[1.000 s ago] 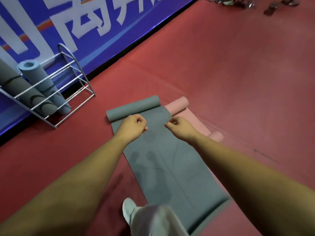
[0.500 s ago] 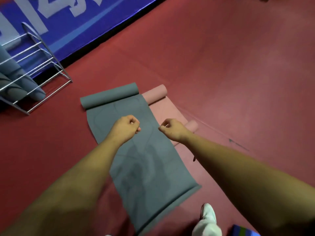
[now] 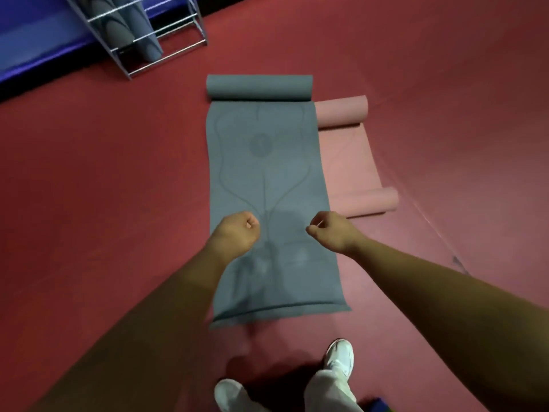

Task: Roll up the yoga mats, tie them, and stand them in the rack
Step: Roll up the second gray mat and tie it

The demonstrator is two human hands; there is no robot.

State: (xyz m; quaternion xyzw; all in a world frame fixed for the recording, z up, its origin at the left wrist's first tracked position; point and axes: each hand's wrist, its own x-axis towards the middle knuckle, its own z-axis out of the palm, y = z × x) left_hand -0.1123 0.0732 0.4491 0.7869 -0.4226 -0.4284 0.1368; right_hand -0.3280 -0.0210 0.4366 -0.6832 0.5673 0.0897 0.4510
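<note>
Both hands are curled into fists, holding nothing that shows: the left hand [image 3: 236, 233] and right hand [image 3: 332, 231] hover side by side over the near half of the grey mat [image 3: 267, 179]. That mat lies flat on the red floor [image 3: 104, 173] under them and runs ahead of them to a rolled far end. Its near edge lies behind the hands, just ahead of two white shoes [image 3: 340, 356].

Just right of the right hand lies a pink mat [image 3: 344, 162], rolled at both ends. The grey mat hides its left edge. Ahead and left of the left hand, well apart from it, stands a wire rack [image 3: 166, 34] against a blue wall [image 3: 35, 40]. It holds rolled mats [image 3: 139, 28] whose tops are cut off by the frame. A small blue thing [image 3: 377, 407] at the bottom edge, behind the right hand, is too cut off to name.

Bare floor spreads left of the left hand up to the rack, and right of the pink mat
</note>
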